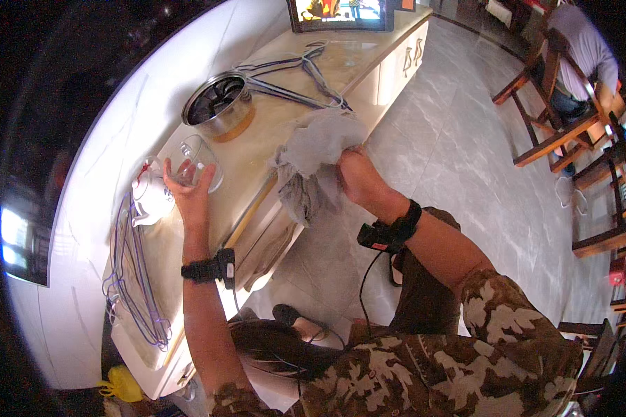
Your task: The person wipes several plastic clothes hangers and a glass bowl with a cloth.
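Note:
My left hand is at a clear glass vessel on the cabinet top, its fingers curled against the near side. Beside that hand stands a white teapot with dark markings and some red near its lid. My right hand grips a crumpled grey cloth that hangs over the cabinet's front edge. Behind the glass sits a round steel pot with dark pieces inside. Each wrist wears a black strap with a small device and a cable.
Wire hangers lie behind the cloth, and more hangers lie at the near left on the cabinet top. A lit screen stands at the far end. Right, a person sits on a wooden chair. A yellow bag-like item is low left.

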Demonstrator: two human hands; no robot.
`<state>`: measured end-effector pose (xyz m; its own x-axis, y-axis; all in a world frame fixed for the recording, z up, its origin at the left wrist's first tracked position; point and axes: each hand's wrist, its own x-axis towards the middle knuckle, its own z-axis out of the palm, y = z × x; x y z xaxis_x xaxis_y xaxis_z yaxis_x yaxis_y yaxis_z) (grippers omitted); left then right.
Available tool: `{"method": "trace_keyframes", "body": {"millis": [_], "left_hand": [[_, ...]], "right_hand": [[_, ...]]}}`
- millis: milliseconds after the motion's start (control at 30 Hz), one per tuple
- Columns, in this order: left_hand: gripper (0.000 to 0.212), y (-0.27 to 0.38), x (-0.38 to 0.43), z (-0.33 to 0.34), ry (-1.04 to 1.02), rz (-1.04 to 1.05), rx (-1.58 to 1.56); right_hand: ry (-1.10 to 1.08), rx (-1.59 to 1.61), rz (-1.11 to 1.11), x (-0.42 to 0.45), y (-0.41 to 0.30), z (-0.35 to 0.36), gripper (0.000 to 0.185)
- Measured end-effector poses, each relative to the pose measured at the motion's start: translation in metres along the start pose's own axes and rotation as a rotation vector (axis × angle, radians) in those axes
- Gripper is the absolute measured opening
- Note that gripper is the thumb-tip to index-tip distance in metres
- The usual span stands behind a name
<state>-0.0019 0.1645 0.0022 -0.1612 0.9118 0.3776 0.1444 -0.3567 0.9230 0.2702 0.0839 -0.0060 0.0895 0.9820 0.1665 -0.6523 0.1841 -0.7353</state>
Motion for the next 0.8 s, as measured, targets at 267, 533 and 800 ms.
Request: {"method": "trace_keyframes", "body": {"millis": [267,533,800], "left_hand": [[0.088,0.069,-0.061,0.018,-0.16,-0.003,-0.159],[0.099,0.09,-0.093,0.03,-0.277,-0.009,-0.328],[0.107,0.081,-0.099,0.031,-0.416,-0.084,-0.255]], "right_hand": [[-0.235,-0.962,-0.638,-0.034,-0.001,0.034,0.039],[-0.314,-0.535,-0.353,-0.018,0.026,0.05,0.036],[-0.322,-1.04,-0.638,-0.009,0.018,0.013,0.037]]}}
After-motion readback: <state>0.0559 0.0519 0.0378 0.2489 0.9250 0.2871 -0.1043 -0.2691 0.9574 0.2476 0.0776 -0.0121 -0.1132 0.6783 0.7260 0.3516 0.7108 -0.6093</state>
